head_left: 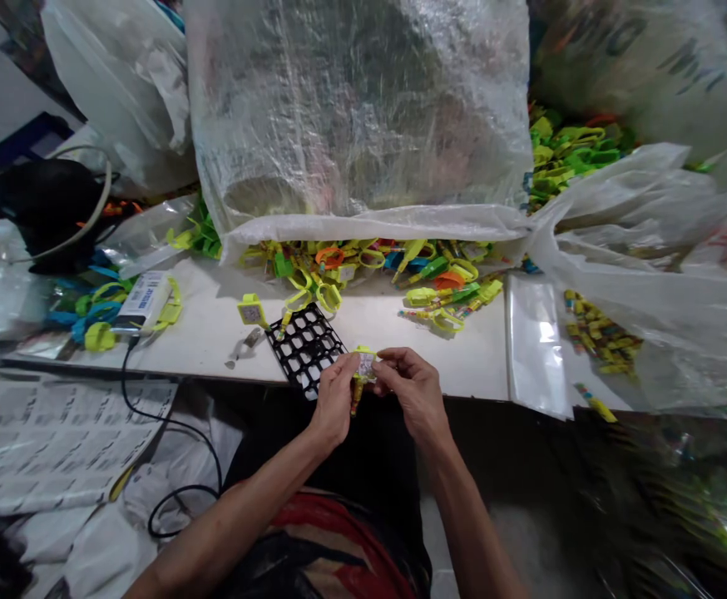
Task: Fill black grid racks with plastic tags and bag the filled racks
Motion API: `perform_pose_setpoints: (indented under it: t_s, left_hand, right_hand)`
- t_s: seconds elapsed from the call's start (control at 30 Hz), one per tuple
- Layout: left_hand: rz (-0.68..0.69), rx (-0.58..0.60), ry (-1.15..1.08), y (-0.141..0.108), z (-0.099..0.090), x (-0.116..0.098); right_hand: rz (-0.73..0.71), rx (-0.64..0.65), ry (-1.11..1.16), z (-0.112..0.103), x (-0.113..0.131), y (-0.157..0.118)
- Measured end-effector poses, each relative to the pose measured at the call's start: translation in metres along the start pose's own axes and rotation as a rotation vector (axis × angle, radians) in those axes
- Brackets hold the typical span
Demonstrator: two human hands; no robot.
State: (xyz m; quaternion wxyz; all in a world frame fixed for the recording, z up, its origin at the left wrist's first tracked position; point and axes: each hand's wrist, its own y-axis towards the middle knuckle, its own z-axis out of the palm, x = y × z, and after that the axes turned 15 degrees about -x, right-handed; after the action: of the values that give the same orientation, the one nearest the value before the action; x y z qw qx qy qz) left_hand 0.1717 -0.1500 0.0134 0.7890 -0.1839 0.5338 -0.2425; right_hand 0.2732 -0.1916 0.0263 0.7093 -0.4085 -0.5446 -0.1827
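Over the table's front edge, my left hand point(337, 398) pinches a yellow-green plastic toy watch point(367, 363). Its square face carries a printed label, and a small patterned tube hangs below it. My right hand point(412, 389) is closed on the other side of the same watch, with thumb and fingertips at the face. Just left of my hands lies a black plastic grid point(306, 345). Another yellow watch point(252, 311) with a printed square face rests by the grid's upper left corner.
A heap of colourful watches point(338, 262) spills from under a large clear plastic bag point(363, 108). Flat clear bags point(535, 341) lie to the right, near a pile of small yellow tubes point(604, 333). A corded white device point(145, 301) sits left; its black cable point(182, 424) hangs down.
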Motion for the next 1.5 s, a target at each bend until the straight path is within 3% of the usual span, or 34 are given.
perform_pose_setpoints:
  t_s: [0.47,0.67,0.8,1.0,1.33,1.5]
  left_hand:
    - [0.049,0.024,0.032,-0.001,-0.004,0.008]
    - [0.074,0.080,-0.003,-0.005,0.000,0.006]
    - [0.086,0.073,-0.008,-0.006,0.001,0.003]
    - [0.034,0.048,-0.011,-0.004,0.000,-0.001]
    - [0.036,0.036,-0.059,-0.004,-0.001,0.004]
    - [0.036,0.056,-0.072,-0.002,-0.002,0.007]
  right_hand:
    - [-0.169,-0.194,-0.083,0.008,-0.004,-0.016]
    - [-0.354,-0.201,-0.185,0.004,-0.007,-0.019]
    - [-0.633,-0.133,-0.359,0.001,-0.005,-0.022]
    - [-0.814,0.034,-0.531,-0.008,-0.005,-0.021]
    - [-1.073,0.000,-0.834,-0.011,-0.004,-0.019]
    - [-1.108,-0.007,-0.793,-0.011,-0.005,-0.016]
